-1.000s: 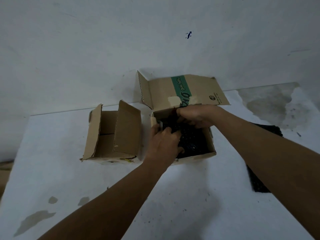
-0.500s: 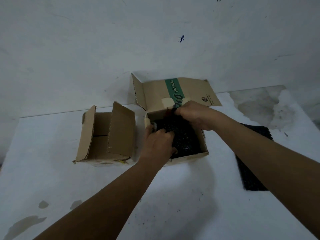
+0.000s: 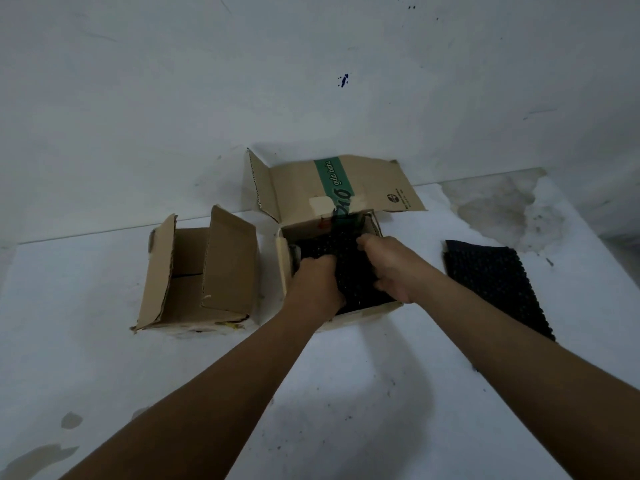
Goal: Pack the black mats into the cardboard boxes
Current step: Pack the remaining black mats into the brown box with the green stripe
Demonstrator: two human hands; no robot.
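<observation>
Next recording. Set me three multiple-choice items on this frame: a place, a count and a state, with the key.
1. Where does the loose black studded mat lie?
A. On the white table, right of the green-striped cardboard box
B. Propped against the wall
C. Across the person's forearm

2. How many cardboard boxes are on the table?
A. One
B. Two
C. Three

3. The green-striped box is:
A. Taped shut
B. Open, empty
C. Open, a second black mat inside

Key: 1 A, it lies flat beside that box. 2 B, the striped one and a plain brown cardboard box. 3 C, flap up, left hand and right hand grip the mat inside.
</observation>
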